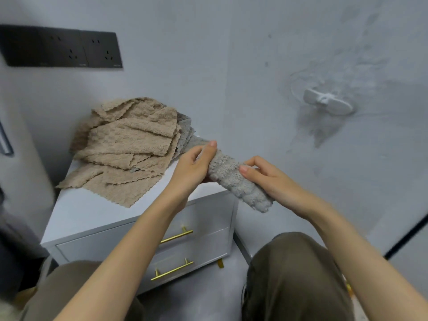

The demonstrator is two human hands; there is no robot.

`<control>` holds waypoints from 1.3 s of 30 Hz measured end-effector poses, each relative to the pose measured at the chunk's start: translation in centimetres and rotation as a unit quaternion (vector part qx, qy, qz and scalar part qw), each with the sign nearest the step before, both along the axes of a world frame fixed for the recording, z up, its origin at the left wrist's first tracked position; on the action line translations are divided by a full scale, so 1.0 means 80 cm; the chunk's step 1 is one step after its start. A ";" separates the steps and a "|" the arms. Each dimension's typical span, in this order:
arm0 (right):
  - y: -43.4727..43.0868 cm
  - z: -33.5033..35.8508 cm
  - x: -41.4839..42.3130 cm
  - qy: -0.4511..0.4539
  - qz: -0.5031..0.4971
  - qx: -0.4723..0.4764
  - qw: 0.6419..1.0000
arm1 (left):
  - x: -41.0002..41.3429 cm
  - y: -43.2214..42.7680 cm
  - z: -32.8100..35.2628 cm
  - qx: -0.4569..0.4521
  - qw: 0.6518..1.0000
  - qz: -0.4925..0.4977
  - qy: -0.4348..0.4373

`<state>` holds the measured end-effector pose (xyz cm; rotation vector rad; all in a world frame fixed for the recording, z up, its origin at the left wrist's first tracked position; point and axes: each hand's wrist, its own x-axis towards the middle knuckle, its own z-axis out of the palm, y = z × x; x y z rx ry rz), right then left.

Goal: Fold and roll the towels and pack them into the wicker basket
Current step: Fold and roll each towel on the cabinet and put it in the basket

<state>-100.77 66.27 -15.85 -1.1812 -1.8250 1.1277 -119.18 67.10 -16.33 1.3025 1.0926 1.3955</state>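
Left hand (196, 163): curling round the upper end of the grey towel roll (228, 169), thumb lying along it.
Right hand (266, 179): gripping the same roll lower down, fingers closing over its top.
Grey towel roll: hanging in the air between both hands, slanting over the front right corner of the desk (92, 212), lower end sticking out free past the right hand.
Step, as a judgement: tightening or finishing the roll, not yet packing.
First risk: loosening of the roll if either grip is relaxing; the free lower end probably opening first, the cloth looking thick and springy.
Second risk: dragging the beige towels (125, 149) off the desk, the upper end of the roll passing very near their edge.
Wicker basket: not showing anywhere in this view, so carrying the roll to it meaning some blind searching.
Beige towels: lying in a loose unfolded heap at the back of the desk, a bit of grey cloth peeking out at the right side.
Around: gold drawer handles (177, 236) below, dark socket panel (62, 48) and white wall hook (327, 104) behind.
Standing in the way: only the knees (294, 274), under the roll.
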 end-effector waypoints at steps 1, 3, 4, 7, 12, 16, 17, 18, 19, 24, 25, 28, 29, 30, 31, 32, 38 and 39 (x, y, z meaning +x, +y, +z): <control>-0.010 0.003 0.010 0.004 -0.008 0.004 1.000 | 0.007 -0.005 0.004 0.006 1.000 -0.014 0.008; -0.031 0.007 0.032 0.014 -0.026 0.011 0.999 | 0.025 -0.018 0.010 0.016 0.998 -0.048 0.027; -0.040 0.008 0.042 0.015 -0.035 0.014 0.999 | 0.033 -0.023 0.012 0.021 0.997 -0.064 0.035; -0.069 0.012 0.073 0.016 -0.065 0.016 0.998 | 0.063 -0.040 0.018 0.042 0.993 -0.100 0.053; -0.119 0.008 0.128 0.018 -0.110 -0.005 0.994 | 0.123 -0.067 0.021 0.057 0.984 -0.139 0.099; -0.167 -0.006 0.168 0.040 -0.129 -0.039 0.990 | 0.178 -0.091 0.011 0.072 0.971 -0.168 0.154; -0.180 -0.010 0.176 0.039 -0.132 -0.046 0.989 | 0.192 -0.097 0.007 0.076 0.967 -0.177 0.165; -0.191 -0.017 0.185 0.038 -0.137 -0.052 0.989 | 0.206 -0.103 0.003 0.079 0.963 -0.188 0.174; -0.204 -0.023 0.193 0.039 -0.145 -0.056 0.987 | 0.220 -0.107 -0.003 0.078 0.959 -0.200 0.183; -0.245 -0.073 0.239 0.061 -0.213 -0.083 0.971 | 0.287 -0.122 -0.050 0.034 0.941 -0.253 0.220; -0.251 -0.084 0.246 0.064 -0.232 -0.089 0.967 | 0.297 -0.125 -0.061 0.023 0.940 -0.264 0.214; -0.266 -0.123 0.273 0.069 -0.297 -0.101 0.947 | 0.326 -0.137 -0.093 -0.034 0.935 -0.298 0.188; -0.271 -0.137 0.284 0.073 -0.319 -0.109 0.939 | 0.335 -0.139 -0.105 -0.051 0.931 -0.308 0.191; -0.276 -0.154 0.297 0.085 -0.339 -0.121 0.929 | 0.346 -0.140 -0.120 -0.064 0.926 -0.314 0.197; -0.279 -0.166 0.303 0.096 -0.354 -0.132 0.921 | 0.348 -0.140 -0.134 -0.070 0.925 -0.312 0.206; -0.282 -0.179 0.311 0.110 -0.370 -0.141 0.912 | 0.351 -0.140 -0.149 -0.080 0.923 -0.311 0.213; -0.273 -0.270 0.365 0.193 -0.495 -0.199 0.823 | 0.362 -0.129 -0.248 -0.101 0.870 -0.329 0.353; -0.267 -0.286 0.373 0.217 -0.504 -0.212 0.808 | 0.363 -0.128 -0.258 -0.092 0.858 -0.335 0.378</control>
